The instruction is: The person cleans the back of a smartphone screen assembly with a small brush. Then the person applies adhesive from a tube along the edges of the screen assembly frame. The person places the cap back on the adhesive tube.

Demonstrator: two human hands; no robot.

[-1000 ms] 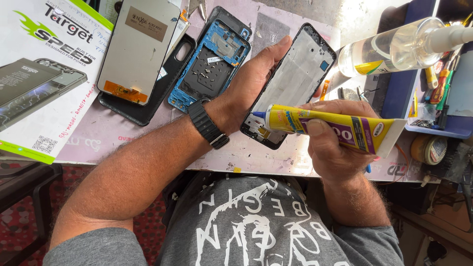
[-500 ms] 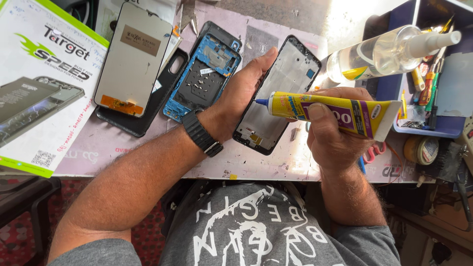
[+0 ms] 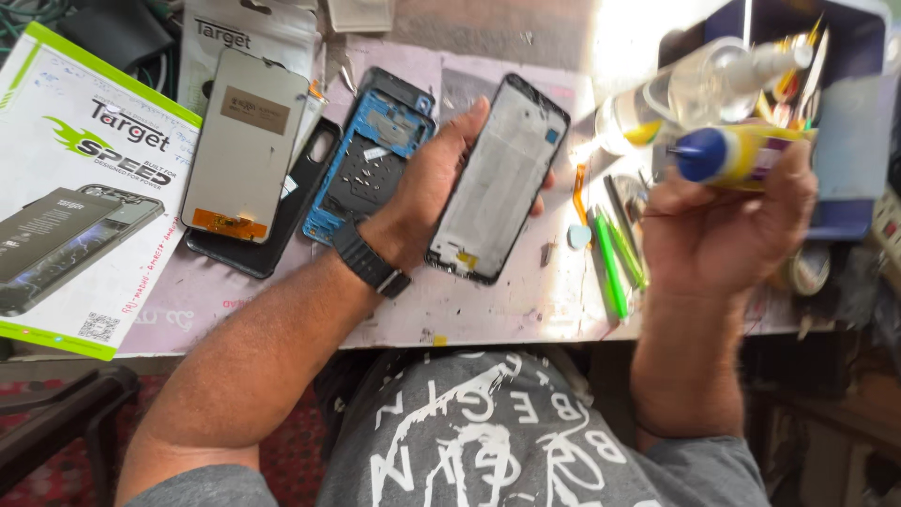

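Note:
My left hand (image 3: 434,188) grips a black phone frame (image 3: 499,178) with a pale inner plate, held tilted over the work table (image 3: 488,305). A black band sits on that wrist. My right hand (image 3: 727,221) is raised to the right of the frame and holds a yellow glue tube (image 3: 741,153) with a blue cap end pointing left, blurred by motion. The tube is apart from the frame.
A blue phone mid-frame (image 3: 371,155), a grey display panel (image 3: 246,145) over a black back cover (image 3: 282,221) and a white-and-green box (image 3: 80,188) lie left. A clear bottle (image 3: 690,89), a blue tray (image 3: 845,113), green tools (image 3: 615,258) and tape roll (image 3: 809,270) lie right.
My right hand has pulled the glue tube away from the phone frame, up and to the right. My left hand still holds the frame in about the same place.

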